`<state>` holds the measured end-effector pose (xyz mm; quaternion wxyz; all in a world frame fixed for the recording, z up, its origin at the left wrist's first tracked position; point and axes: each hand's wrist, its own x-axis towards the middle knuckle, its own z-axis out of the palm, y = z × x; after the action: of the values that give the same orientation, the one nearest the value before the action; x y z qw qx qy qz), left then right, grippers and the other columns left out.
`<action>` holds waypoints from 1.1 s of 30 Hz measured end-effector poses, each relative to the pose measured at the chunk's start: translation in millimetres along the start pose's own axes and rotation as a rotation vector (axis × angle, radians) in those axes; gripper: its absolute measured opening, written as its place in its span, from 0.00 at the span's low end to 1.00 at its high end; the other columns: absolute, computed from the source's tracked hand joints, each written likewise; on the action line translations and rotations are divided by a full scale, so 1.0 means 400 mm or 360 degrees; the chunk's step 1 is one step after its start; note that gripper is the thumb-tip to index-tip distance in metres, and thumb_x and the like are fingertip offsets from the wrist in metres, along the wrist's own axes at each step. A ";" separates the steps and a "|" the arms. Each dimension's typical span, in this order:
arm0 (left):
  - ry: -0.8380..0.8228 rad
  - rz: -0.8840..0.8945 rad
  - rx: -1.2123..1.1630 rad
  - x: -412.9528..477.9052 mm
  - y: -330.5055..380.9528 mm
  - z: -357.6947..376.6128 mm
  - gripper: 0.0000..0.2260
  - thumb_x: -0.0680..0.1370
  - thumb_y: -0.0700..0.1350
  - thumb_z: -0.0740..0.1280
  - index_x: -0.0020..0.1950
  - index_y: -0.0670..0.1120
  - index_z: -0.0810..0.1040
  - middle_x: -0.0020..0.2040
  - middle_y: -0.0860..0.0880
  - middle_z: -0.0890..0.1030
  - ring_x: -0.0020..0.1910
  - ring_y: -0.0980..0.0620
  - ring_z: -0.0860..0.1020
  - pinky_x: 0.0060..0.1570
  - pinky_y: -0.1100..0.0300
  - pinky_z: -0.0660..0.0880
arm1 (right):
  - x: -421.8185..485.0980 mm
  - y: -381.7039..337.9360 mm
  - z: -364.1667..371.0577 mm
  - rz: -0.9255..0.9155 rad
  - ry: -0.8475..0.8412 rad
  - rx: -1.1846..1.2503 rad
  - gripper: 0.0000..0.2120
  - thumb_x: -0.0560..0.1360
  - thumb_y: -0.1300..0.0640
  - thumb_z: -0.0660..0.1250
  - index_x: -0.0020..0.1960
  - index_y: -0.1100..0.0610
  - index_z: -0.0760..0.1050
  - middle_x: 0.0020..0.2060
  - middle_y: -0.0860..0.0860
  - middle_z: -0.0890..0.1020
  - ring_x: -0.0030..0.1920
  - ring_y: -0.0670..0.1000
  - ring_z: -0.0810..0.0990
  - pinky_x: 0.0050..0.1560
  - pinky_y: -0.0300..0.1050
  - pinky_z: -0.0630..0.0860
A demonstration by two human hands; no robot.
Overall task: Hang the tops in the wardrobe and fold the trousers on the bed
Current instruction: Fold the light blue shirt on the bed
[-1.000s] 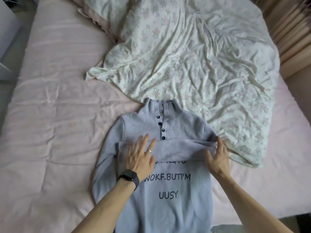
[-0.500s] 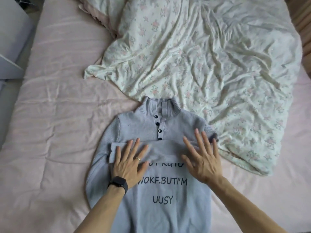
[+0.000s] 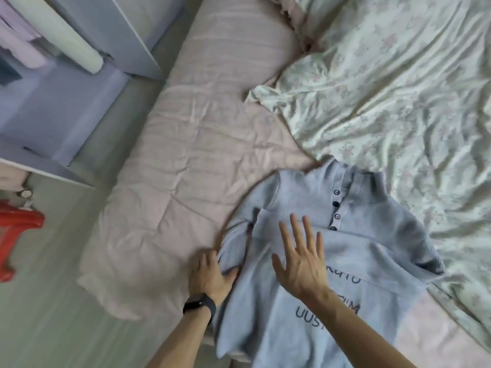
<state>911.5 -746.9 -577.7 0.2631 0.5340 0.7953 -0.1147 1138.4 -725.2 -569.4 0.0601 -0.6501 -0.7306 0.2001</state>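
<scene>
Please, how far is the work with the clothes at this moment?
Nothing looks finished yet. In hand: the pale blue knitted sweater lies on the pink bed, one sleeve folded across it; the left hand grips its side, the right hand is spread flat on it. Left: hanging it; no hanger or trousers are in view.

Sweater [image 3: 372, 235] lies flat on the near part of the bed [image 3: 186, 155], collar end away from the person and touching the duvet [image 3: 398, 88], which covers the bed's right side. Left hand [image 3: 210, 277] grips the sweater's left sleeve (at the mattress edge); right hand [image 3: 300, 264] rests flat on the chest, just right of it. A cabinet [image 3: 66, 115] stands left of the bed, across a strip of floor [image 3: 53, 301].
</scene>
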 end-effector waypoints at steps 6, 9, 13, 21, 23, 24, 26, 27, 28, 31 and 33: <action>-0.0120 0.0072 -0.0329 0.064 -0.083 -0.065 0.12 0.74 0.47 0.70 0.56 0.46 0.75 0.51 0.46 0.80 0.54 0.40 0.79 0.45 0.54 0.75 | 0.072 -0.061 0.069 0.0302 -0.0768 -0.0193 0.51 0.74 0.33 0.65 0.80 0.45 0.33 0.80 0.48 0.33 0.80 0.57 0.34 0.69 0.79 0.54; 0.0151 0.0414 -0.0238 0.121 -0.157 -0.208 0.17 0.70 0.32 0.65 0.57 0.46 0.77 0.54 0.45 0.80 0.51 0.40 0.79 0.39 0.56 0.69 | 0.108 -0.107 0.049 0.0436 -0.0927 -0.0281 0.53 0.73 0.33 0.67 0.80 0.45 0.33 0.78 0.47 0.30 0.79 0.58 0.34 0.66 0.80 0.59; 0.0830 0.1039 0.0402 0.215 -0.231 -0.421 0.13 0.62 0.34 0.70 0.45 0.43 0.81 0.44 0.42 0.79 0.37 0.42 0.79 0.28 0.56 0.69 | 0.138 -0.171 0.014 0.0602 -0.1107 -0.0354 0.53 0.74 0.37 0.69 0.80 0.47 0.34 0.78 0.49 0.30 0.79 0.61 0.34 0.66 0.79 0.62; 0.0417 0.0631 0.0849 0.399 -0.389 -0.410 0.23 0.75 0.43 0.67 0.70 0.52 0.73 0.64 0.49 0.74 0.62 0.45 0.74 0.58 0.51 0.72 | 0.152 -0.214 0.027 0.0693 -0.1149 -0.0472 0.52 0.75 0.35 0.66 0.81 0.49 0.32 0.77 0.49 0.26 0.79 0.61 0.32 0.69 0.77 0.58; 0.0179 0.0415 0.0572 0.434 -0.428 -0.369 0.31 0.75 0.48 0.69 0.77 0.57 0.62 0.71 0.51 0.66 0.68 0.46 0.68 0.59 0.50 0.71 | 0.164 -0.220 0.023 0.0712 -0.1163 -0.0491 0.52 0.75 0.34 0.66 0.80 0.49 0.32 0.77 0.49 0.26 0.79 0.61 0.33 0.70 0.78 0.56; 0.0162 0.0388 0.0447 0.438 -0.438 -0.353 0.34 0.74 0.48 0.71 0.77 0.59 0.61 0.71 0.52 0.64 0.68 0.46 0.67 0.58 0.50 0.72 | 0.173 -0.227 0.015 0.0737 -0.1187 -0.0510 0.52 0.75 0.34 0.65 0.81 0.50 0.33 0.77 0.49 0.27 0.79 0.63 0.34 0.70 0.78 0.56; 0.0189 0.0367 0.0310 0.429 -0.452 -0.325 0.35 0.73 0.46 0.70 0.77 0.59 0.62 0.72 0.53 0.64 0.68 0.47 0.67 0.55 0.50 0.73 | 0.189 -0.258 -0.001 0.0802 -0.1269 -0.0619 0.49 0.77 0.37 0.64 0.81 0.53 0.36 0.79 0.52 0.30 0.79 0.67 0.37 0.70 0.78 0.54; 0.0216 0.0356 0.0261 0.423 -0.452 -0.317 0.34 0.73 0.45 0.69 0.77 0.58 0.62 0.72 0.52 0.64 0.69 0.47 0.67 0.55 0.50 0.73 | 0.200 -0.278 -0.006 0.0822 -0.1250 -0.0678 0.44 0.78 0.40 0.63 0.82 0.54 0.40 0.80 0.55 0.34 0.79 0.68 0.40 0.71 0.77 0.54; 0.0221 0.0336 0.0186 0.414 -0.455 -0.310 0.32 0.74 0.43 0.68 0.77 0.56 0.64 0.73 0.51 0.65 0.69 0.46 0.67 0.55 0.49 0.73 | 0.206 -0.305 -0.010 0.0805 -0.1164 -0.0747 0.38 0.78 0.44 0.61 0.81 0.55 0.49 0.80 0.56 0.42 0.79 0.67 0.45 0.72 0.73 0.56; 0.0378 0.0188 -0.0192 0.409 -0.460 -0.317 0.24 0.77 0.41 0.64 0.73 0.51 0.71 0.72 0.47 0.68 0.66 0.43 0.69 0.56 0.47 0.72 | 0.228 -0.391 0.001 0.0476 -0.0572 -0.0802 0.24 0.72 0.50 0.63 0.68 0.55 0.70 0.71 0.54 0.64 0.73 0.57 0.62 0.68 0.59 0.66; 0.0582 -0.0062 -0.0533 0.421 -0.460 -0.339 0.20 0.78 0.42 0.64 0.71 0.48 0.72 0.71 0.45 0.69 0.65 0.40 0.70 0.57 0.46 0.71 | 0.258 -0.460 0.031 0.0181 -0.0232 -0.0620 0.20 0.71 0.52 0.67 0.61 0.58 0.75 0.68 0.56 0.71 0.70 0.58 0.68 0.64 0.57 0.69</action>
<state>654.9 -625.4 -573.8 0.1973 0.4794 0.8478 0.1121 948.4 -641.1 -530.4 -0.1310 -0.6734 -0.7201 0.1047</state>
